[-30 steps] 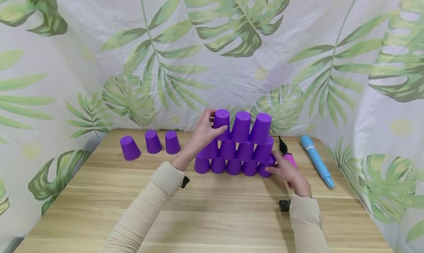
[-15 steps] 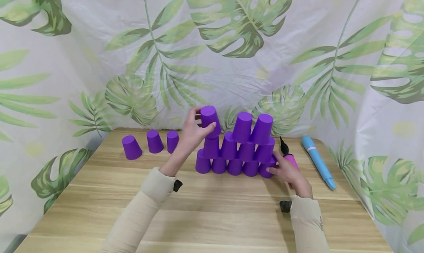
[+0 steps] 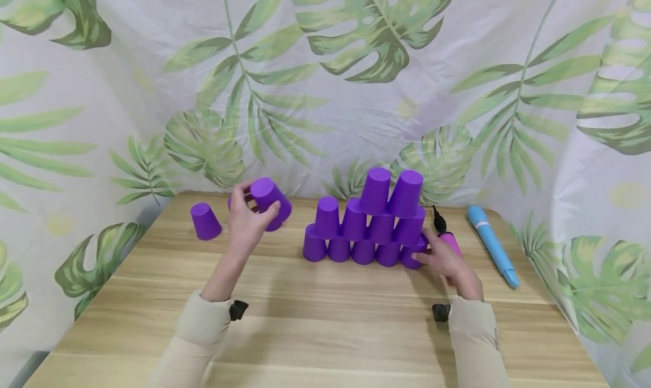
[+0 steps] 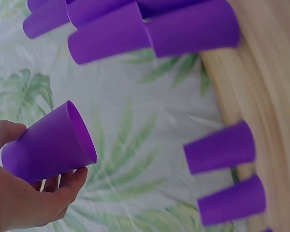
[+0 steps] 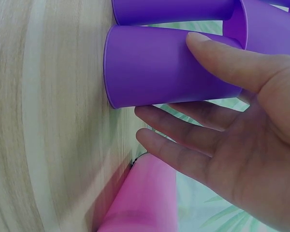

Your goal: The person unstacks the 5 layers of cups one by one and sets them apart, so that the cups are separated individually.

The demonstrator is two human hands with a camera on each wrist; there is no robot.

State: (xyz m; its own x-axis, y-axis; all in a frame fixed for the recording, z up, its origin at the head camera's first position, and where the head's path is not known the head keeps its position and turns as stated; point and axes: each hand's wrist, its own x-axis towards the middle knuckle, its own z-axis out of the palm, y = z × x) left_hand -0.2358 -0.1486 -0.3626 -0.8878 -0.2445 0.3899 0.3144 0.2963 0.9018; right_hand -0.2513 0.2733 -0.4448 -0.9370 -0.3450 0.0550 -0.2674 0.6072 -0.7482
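My left hand (image 3: 246, 221) grips a purple cup (image 3: 264, 192), tilted, its base up, above the table left of the stack. In the left wrist view this held cup (image 4: 50, 142) has its open rim away from the palm. My right hand (image 3: 446, 262) holds the rightmost bottom-row cup (image 3: 409, 257); the right wrist view shows the thumb lying on that cup (image 5: 159, 67) and the fingers along its other side. The stack (image 3: 363, 251) has upside-down purple cups in three rows, with two cups (image 3: 375, 191) on top, at the right.
Another upside-down purple cup (image 3: 205, 223) stands at the table's left; two more are partly hidden behind my left hand. Right of the stack lie a pink-and-black item (image 3: 450, 243) and a light blue tube-like object (image 3: 492, 245). A leaf-patterned cloth (image 3: 285, 117) hangs behind the wooden table (image 3: 325, 320).
My left hand has lifted the left cup off the top row and carried it left, away from the stack. The right hand has stayed at the bottom right cup.
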